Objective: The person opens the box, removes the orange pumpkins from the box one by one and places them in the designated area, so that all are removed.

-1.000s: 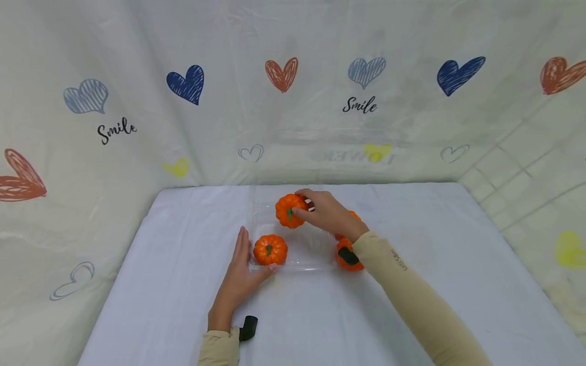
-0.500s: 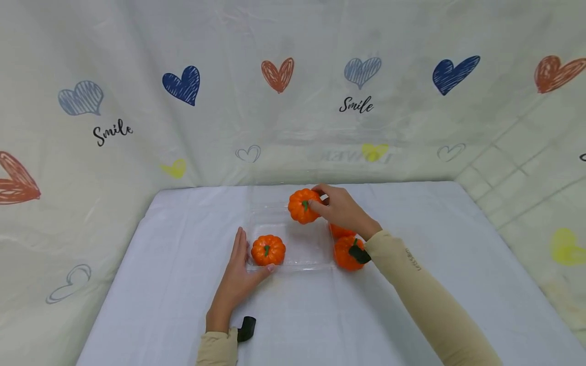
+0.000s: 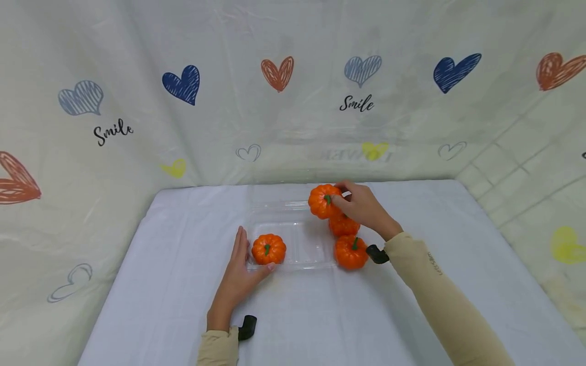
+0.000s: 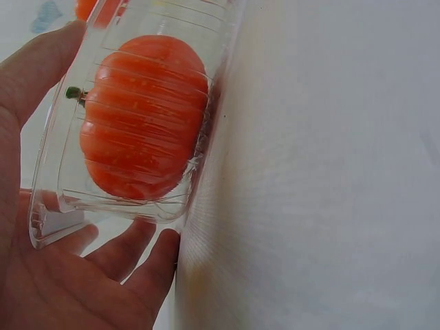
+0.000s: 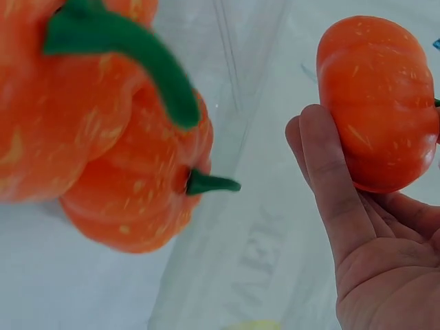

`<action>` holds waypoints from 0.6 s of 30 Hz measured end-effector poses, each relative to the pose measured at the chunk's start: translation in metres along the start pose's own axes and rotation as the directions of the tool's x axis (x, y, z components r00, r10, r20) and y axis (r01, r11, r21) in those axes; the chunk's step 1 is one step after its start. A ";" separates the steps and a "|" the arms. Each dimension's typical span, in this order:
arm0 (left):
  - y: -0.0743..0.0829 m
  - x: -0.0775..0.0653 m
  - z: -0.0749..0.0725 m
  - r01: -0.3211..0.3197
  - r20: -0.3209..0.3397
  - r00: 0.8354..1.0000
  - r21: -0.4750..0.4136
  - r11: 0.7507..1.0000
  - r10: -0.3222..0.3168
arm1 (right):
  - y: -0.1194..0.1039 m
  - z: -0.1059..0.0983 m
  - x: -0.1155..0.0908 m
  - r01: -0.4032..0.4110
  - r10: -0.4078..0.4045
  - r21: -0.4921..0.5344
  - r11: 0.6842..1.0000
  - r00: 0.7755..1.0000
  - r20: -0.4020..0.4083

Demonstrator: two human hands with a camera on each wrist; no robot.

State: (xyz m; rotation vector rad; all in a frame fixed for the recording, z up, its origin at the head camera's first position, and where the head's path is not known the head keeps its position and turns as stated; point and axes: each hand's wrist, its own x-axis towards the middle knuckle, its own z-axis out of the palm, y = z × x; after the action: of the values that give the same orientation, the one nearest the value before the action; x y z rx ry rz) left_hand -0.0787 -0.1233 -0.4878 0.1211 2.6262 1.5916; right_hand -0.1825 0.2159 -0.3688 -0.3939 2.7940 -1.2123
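From above, the head view looks forward and down over the cloth-covered table; 2 wrist views look from close in, rolled sideways: the left faces the boxed toy pumpkin, the right the raised toy pumpkin, both shared with the head.

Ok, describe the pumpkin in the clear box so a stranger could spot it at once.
On the white-covered table, find the clear plastic box. In its near left corner sits an orange pumpkin with a green stem. Of the four, only this one lies beside the left hand.
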 end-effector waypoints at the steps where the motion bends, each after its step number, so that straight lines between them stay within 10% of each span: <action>1: 0.000 0.000 0.000 -0.003 0.002 1.000 -0.001 1.000 0.003 | 0.002 -0.002 -0.001 -0.007 0.007 0.001 1.000 1.000 -0.006; 18: -0.002 0.000 -0.001 -0.016 -0.001 1.000 -0.006 1.000 0.016 | 0.033 -0.032 -0.022 -0.112 0.113 0.022 0.993 0.988 -0.108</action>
State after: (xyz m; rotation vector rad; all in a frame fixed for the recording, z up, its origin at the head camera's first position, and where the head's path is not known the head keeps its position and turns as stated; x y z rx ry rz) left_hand -0.0792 -0.1249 -0.4894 0.1409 2.6275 1.6045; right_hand -0.1729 0.2658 -0.3717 -0.1705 2.8504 -1.2675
